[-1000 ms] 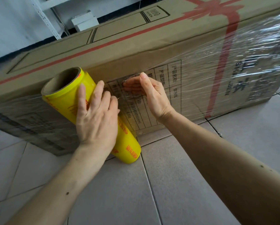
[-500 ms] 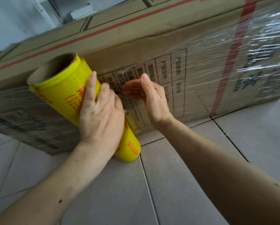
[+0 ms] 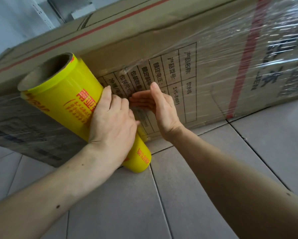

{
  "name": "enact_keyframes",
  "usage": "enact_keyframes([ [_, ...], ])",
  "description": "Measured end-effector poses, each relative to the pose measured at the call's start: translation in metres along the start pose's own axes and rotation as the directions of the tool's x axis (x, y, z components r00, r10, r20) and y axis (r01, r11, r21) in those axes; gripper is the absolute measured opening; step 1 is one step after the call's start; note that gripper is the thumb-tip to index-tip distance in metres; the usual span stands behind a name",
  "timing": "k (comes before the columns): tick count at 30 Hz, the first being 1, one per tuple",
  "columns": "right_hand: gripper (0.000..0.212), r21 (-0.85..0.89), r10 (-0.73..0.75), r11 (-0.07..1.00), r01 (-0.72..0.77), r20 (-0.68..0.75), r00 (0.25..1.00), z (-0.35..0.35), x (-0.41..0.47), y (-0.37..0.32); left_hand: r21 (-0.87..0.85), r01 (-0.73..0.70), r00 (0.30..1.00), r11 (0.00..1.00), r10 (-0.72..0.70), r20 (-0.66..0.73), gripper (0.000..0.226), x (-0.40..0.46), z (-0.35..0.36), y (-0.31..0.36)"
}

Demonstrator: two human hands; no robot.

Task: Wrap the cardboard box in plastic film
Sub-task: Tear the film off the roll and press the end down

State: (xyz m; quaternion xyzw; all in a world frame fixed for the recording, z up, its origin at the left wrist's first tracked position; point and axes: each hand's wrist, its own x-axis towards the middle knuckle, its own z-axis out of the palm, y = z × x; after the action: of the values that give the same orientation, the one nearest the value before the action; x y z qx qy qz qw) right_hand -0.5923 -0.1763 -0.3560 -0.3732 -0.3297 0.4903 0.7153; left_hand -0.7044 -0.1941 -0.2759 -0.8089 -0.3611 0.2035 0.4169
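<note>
A long cardboard box [image 3: 205, 40] with red stripes lies on its side on the floor. Clear plastic film [image 3: 258, 66] covers its front face. A yellow film roll [image 3: 65, 95] leans tilted against the box, its lower end on the floor. My left hand [image 3: 112, 125] holds the roll at its middle, fingers curved over it. My right hand [image 3: 158, 107] is just right of it, fingers straight and flat against the film over the printed label table.
Grey floor tiles [image 3: 205, 187] stretch in front of the box. A white metal shelf upright [image 3: 39, 12] and a pale wall stand behind the box at the top left.
The view has moved closer and the roll leans more to the left. My right hand has slid along the film toward my left hand. My left hand stays on the roll.
</note>
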Motion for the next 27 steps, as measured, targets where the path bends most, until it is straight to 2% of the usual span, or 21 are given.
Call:
enact_keyframes([
  [3, 0.06, 0.006, -0.003, 1.0, 0.003, 0.006, 1.0, -0.002, 0.002, 0.0, -0.023, -0.065, 0.998, 0.998, 0.065, 0.016, 0.055, -0.004, 0.002, -0.005],
  [8, 0.061, 0.028, 0.007, 1.0, -0.008, 0.026, 1.0, -0.007, -0.003, 0.007, -0.046, -0.003, 0.998, 0.999, 0.006, 0.07, 0.062, 0.003, -0.003, 0.001],
  [13, 0.065, 0.0, 0.01, 1.0, -0.01, 0.037, 0.999, -0.009, 0.008, 0.003, 0.018, -0.096, 0.986, 0.995, 0.093, 0.139, 0.058, -0.001, -0.002, 0.005],
  [20, 0.064, -0.016, 0.048, 0.999, -0.047, 0.03, 0.998, -0.017, -0.004, 0.017, 0.03, -0.081, 0.98, 0.996, 0.074, 0.187, 0.057, 0.01, 0.003, 0.018],
  [25, 0.064, 0.011, 0.029, 1.0, -0.029, 0.024, 0.999, -0.018, 0.002, 0.019, -0.005, -0.138, 0.976, 0.99, 0.137, 0.17, 0.058, -0.002, 0.009, 0.017],
  [27, 0.064, 0.04, 0.045, 0.998, -0.046, 0.028, 0.999, -0.019, -0.003, 0.023, -0.027, -0.102, 0.98, 0.994, 0.105, 0.167, 0.061, 0.002, 0.01, 0.017],
])
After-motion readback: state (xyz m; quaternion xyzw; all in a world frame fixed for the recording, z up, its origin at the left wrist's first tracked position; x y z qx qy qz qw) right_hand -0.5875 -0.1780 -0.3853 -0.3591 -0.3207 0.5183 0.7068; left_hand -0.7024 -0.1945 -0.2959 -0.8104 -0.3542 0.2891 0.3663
